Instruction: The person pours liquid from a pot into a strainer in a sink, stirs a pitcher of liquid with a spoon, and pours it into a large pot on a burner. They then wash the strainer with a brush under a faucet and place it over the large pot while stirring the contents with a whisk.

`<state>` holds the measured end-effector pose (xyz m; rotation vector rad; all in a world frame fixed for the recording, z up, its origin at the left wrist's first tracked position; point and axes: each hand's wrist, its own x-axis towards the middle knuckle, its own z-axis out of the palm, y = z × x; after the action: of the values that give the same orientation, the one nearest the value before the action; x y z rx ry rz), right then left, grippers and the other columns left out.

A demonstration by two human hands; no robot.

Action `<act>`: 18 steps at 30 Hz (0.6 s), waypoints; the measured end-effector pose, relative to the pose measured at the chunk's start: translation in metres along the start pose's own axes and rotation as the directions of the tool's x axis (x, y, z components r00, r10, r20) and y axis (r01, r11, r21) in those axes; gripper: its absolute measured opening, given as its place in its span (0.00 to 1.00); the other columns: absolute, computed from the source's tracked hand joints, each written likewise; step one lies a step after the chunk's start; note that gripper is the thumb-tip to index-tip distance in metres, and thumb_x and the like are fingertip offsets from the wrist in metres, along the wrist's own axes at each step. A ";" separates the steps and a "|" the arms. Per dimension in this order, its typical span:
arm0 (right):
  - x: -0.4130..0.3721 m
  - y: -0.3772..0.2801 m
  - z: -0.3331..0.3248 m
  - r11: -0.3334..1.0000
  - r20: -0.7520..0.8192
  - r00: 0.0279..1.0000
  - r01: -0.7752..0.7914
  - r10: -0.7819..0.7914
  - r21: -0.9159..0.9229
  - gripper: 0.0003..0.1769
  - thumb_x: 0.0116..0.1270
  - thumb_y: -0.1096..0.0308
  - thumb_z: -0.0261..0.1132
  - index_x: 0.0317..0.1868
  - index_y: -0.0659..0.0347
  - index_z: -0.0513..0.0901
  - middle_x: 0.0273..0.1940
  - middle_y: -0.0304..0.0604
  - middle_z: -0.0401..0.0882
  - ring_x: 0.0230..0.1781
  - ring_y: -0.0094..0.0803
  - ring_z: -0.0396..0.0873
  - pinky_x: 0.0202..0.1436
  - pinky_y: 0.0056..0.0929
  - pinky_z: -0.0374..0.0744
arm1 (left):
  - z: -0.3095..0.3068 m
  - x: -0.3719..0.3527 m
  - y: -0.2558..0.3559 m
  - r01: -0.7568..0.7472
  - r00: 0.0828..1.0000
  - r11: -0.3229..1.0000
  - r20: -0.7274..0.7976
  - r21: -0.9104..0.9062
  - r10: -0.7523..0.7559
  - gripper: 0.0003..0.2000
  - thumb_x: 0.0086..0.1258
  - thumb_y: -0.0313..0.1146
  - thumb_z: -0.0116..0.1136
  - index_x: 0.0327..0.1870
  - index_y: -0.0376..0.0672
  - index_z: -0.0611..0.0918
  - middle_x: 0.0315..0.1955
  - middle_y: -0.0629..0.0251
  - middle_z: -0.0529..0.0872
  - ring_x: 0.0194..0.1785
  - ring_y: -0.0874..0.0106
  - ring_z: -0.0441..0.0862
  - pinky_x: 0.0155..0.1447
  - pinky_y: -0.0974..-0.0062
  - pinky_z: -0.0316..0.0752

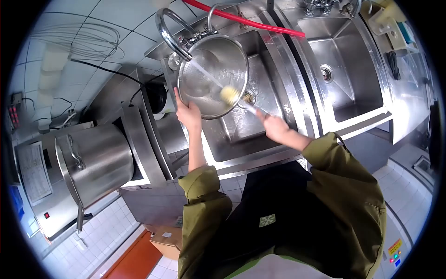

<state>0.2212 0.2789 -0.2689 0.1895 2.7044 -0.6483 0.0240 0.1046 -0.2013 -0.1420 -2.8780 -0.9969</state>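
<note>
A metal colander (209, 100) is tilted over the left sink basin, its wet inside facing me. My left hand (188, 114) grips its near left rim, thumb side up along the edge. In my right hand (277, 128) is the handle of a scrub brush (229, 95), fingers wrapped round it. The pale yellow bristles are blurred and lie against or just over the colander's lower right inside; contact is hard to tell. From the curved faucet (170, 32) a stream of water runs into the colander.
The left sink (241, 151) has bits around its drain (248, 97). A second sink (344, 65) adjoins it on the right. A red hose (246, 21) crosses the back edge. On the left stands a large steel pot (100, 160); a cardboard box (167, 242) sits on the floor.
</note>
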 end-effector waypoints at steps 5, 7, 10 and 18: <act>0.002 0.022 -0.026 0.985 -0.076 0.983 -0.169 0.168 -0.015 0.38 0.48 0.77 0.56 0.62 0.65 0.53 0.32 0.54 0.75 0.30 0.45 0.79 0.31 0.37 0.79 | -0.015 0.015 -0.014 0.021 0.998 0.999 0.056 -0.041 -0.018 0.30 0.52 0.25 0.46 0.62 0.49 0.63 0.31 0.52 0.81 0.35 0.57 0.79 0.45 0.65 0.71; -0.021 0.000 -0.026 0.999 0.026 0.999 -0.020 0.021 -0.039 0.41 0.47 0.77 0.56 0.63 0.64 0.50 0.34 0.54 0.75 0.29 0.45 0.79 0.29 0.36 0.78 | -0.011 0.022 -0.026 0.051 0.997 0.994 0.064 -0.097 -0.045 0.28 0.53 0.25 0.46 0.60 0.47 0.65 0.36 0.49 0.81 0.42 0.55 0.78 0.49 0.65 0.70; -0.025 0.016 -0.022 1.000 -0.002 1.000 -0.004 0.004 -0.016 0.44 0.45 0.77 0.57 0.65 0.62 0.49 0.33 0.55 0.74 0.27 0.46 0.78 0.31 0.38 0.78 | -0.020 0.026 -0.027 0.131 0.986 0.977 0.122 -0.169 -0.111 0.23 0.54 0.26 0.46 0.55 0.40 0.69 0.42 0.49 0.79 0.47 0.56 0.76 0.52 0.67 0.68; -0.039 0.034 -0.024 0.995 -0.130 0.991 0.023 -0.010 0.100 0.43 0.46 0.79 0.55 0.65 0.59 0.50 0.34 0.56 0.72 0.24 0.46 0.77 0.27 0.38 0.77 | -0.021 0.035 -0.057 0.272 0.957 0.873 0.205 -0.404 -0.203 0.17 0.57 0.21 0.46 0.50 0.34 0.70 0.39 0.57 0.79 0.38 0.66 0.79 0.33 0.72 0.78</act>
<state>0.2572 0.3184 -0.2488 0.2429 2.8010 -0.8056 -0.0157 0.0490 -0.2151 0.1179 -2.8054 -1.7351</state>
